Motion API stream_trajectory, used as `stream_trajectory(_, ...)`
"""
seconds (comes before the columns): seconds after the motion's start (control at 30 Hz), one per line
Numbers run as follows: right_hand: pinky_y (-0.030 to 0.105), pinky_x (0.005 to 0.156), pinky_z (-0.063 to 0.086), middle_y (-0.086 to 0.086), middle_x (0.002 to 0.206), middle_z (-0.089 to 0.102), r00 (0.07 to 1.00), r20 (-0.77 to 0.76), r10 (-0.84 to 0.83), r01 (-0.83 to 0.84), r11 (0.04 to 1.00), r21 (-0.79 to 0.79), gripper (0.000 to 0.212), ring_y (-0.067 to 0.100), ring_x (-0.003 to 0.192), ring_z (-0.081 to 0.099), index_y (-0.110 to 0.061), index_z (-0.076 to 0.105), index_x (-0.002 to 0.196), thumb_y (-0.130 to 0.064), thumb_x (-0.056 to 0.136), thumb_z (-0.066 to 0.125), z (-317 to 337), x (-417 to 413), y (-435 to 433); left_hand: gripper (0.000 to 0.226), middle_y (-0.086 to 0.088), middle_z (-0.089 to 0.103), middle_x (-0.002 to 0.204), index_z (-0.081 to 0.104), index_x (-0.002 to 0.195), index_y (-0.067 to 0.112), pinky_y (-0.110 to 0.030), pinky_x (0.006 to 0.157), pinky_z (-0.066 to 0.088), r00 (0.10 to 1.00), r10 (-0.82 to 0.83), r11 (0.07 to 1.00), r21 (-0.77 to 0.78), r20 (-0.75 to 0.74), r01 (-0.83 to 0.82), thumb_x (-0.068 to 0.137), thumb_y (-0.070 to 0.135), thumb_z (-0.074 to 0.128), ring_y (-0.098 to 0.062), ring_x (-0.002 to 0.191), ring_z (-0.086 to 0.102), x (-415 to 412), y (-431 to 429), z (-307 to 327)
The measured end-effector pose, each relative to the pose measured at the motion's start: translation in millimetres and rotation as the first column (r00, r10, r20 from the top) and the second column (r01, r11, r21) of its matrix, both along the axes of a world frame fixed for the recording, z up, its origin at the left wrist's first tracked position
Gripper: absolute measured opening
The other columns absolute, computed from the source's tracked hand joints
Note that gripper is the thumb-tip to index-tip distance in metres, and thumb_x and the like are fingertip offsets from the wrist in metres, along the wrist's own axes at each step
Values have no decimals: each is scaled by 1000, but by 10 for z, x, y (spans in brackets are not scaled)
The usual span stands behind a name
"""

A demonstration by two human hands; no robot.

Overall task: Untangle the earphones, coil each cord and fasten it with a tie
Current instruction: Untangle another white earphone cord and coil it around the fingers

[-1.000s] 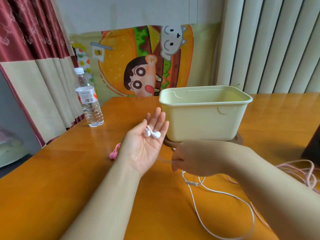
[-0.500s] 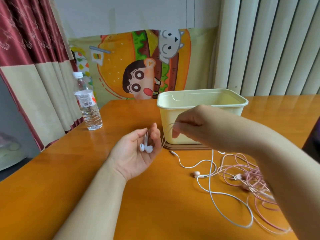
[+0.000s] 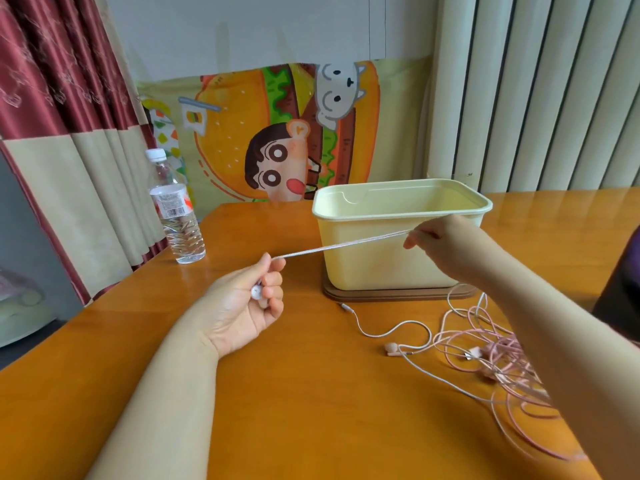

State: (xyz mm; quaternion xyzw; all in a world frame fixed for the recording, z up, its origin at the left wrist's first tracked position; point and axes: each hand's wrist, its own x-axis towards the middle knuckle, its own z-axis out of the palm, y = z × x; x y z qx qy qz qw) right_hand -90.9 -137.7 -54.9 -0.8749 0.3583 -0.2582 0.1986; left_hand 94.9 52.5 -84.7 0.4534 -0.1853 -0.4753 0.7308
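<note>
I read the tub (image 3: 381,261) as my landmark: pale yellow, open-topped, standing on a brown base (image 3: 398,295) on the orange table (image 3: 311,393). Left of and in front of the tub, the left hand (image 3: 242,303) lies palm-up with its fingers curled round a white earbud (image 3: 256,292). From that fist a cord (image 3: 339,245) runs taut across the tub's front wall to the right hand (image 3: 440,237), which pinches it at the tub's right front corner, just under the rim. The right forearm crosses above a pink tangle (image 3: 502,362) of cords lying in front of the tub to the right and hides part of it. A thin white lead with its plug (image 3: 344,307) just in front of the base loops toward that tangle, and a pale bud (image 3: 391,348) lies at the tangle's left edge. Well left of the tub stands a water bottle (image 3: 176,216); its label shows a barcode, but I cannot read the print. Behind the tub hangs a cartoon burger poster (image 3: 277,133), with a red curtain (image 3: 52,98) far left and blinds (image 3: 536,91) behind to the right.
</note>
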Motion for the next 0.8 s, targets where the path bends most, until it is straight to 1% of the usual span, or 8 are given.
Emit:
stream_trajectory(0.1, 22, 47, 28, -9, 58, 49, 1000, -4, 7, -7, 1000, 18, 29, 7, 51, 41, -13, 73, 92, -20, 98, 45, -82, 40, -14, 23, 7, 48, 59, 65, 84, 12, -17, 51, 50, 978, -71, 963, -269, -196, 16, 91, 26, 48, -3, 49, 50, -54, -16, 68)
stream_trajectory(0.2, 22, 47, 34, -8, 61, 55, 991, -103, 86, -86, 996, 2, 27, 10, 49, 45, -14, 73, 95, -19, 97, 47, -179, 128, 67, 24, 4, 64, 74, 66, 96, 10, -22, 64, 57, 944, 15, 902, -403, -331, -155, 96, 20, 44, -5, 67, 64, -87, -73, 77)
stream_trajectory(0.37, 26, 66, 42, 2, 92, 68, 828, -442, 344, -358, 932, 54, 25, 13, 72, 53, -19, 71, 104, -27, 97, 49, -182, 207, 430, 27, -4, 74, 90, 59, 109, 6, -30, 80, 58, 864, 251, 841, -344, -437, -418, 103, 18, 35, -13, 82, 72, 9, -149, -28)
stream_trajectory(0.47, 26, 71, 43, -1, 99, 67, 700, -538, 469, -498, 861, 102, 29, 11, 78, 54, -21, 68, 112, -34, 99, 46, -101, 181, 693, 30, -7, 72, 99, 55, 116, 4, -31, 73, 58, 856, 287, 841, -314, -430, -440, 104, 18, 31, -17, 83, 71, 51, -170, -76)
stream_trajectory(0.53, 28, 68, 44, 4, 94, 68, 661, -531, 530, -562, 819, 117, 32, 13, 72, 55, -16, 68, 109, -35, 99, 45, -58, 163, 835, 28, -7, 68, 105, 51, 121, 5, -30, 72, 56, 892, 323, 869, -274, -317, -412, 104, 15, 30, -18, 88, 68, 30, -197, -107)
stream_trajectory(0.63, 26, 62, 41, 8, 85, 66, 690, -463, 557, -606, 794, 51, 33, 14, 66, 51, -11, 68, 101, -35, 97, 48, 58, 138, 916, 25, -7, 68, 106, 53, 120, 7, -31, 84, 52, 930, 352, 929, -160, 108, -334, 102, 12, 36, -16, 97, 66, -64, -239, -150)
stream_trajectory(0.7, 21, 55, 35, 6, 73, 61, 749, -348, 564, -613, 789, -38, 30, 12, 59, 43, -8, 68, 91, -32, 96, 52, 171, 98, 896, 25, -4, 69, 104, 58, 116, 12, -29, 92, 50, 866, 254, 965, -52, 431, -257, 102, 16, 37, -13, 99, 66, -149, -262, -189)
stream_trajectory(0.8, 18, 53, 37, 4, 66, 60, 786, -146, 601, -615, 783, -95, 25, 11, 58, 46, -9, 70, 83, -26, 94, 56, 292, 32, 836, 27, -3, 69, 106, 64, 109, 19, -30, 98, 48, 795, 26, 996, 54, 606, -74, 103, 25, 38, -13, 103, 65, -285, -276, -205)
